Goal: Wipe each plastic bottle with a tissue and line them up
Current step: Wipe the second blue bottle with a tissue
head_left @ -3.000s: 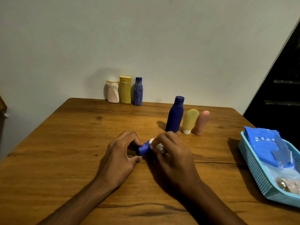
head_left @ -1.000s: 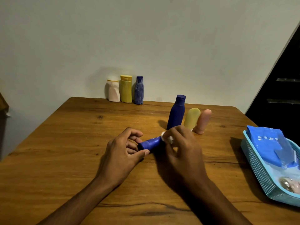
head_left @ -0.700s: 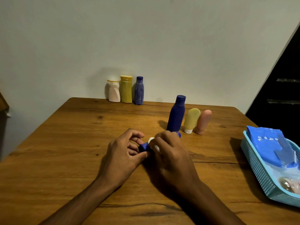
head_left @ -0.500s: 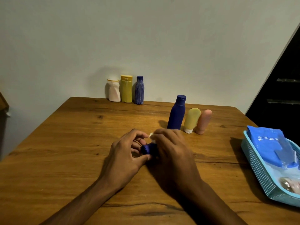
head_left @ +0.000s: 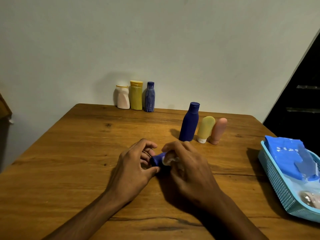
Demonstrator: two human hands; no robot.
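A small blue bottle (head_left: 158,159) lies sideways between my hands near the table's middle. My left hand (head_left: 134,168) pinches its cap end. My right hand (head_left: 187,168) presses a white tissue (head_left: 168,159) around the bottle's body, hiding most of it. Just behind stand a tall dark blue bottle (head_left: 189,122), a yellow tube (head_left: 205,129) and a pink tube (head_left: 218,130). Against the wall stand a white bottle (head_left: 123,97), a yellow bottle (head_left: 136,95) and a striped blue bottle (head_left: 150,97), side by side.
A light blue plastic basket (head_left: 275,182) sits at the right edge of the wooden table (head_left: 69,161), holding a blue tissue pack (head_left: 287,153) and a clear wrapper. A dark doorway lies beyond the table's right corner.
My right hand has slid the tissue back along the small blue bottle toward the cap, covering more of it. The standing bottles have not moved.
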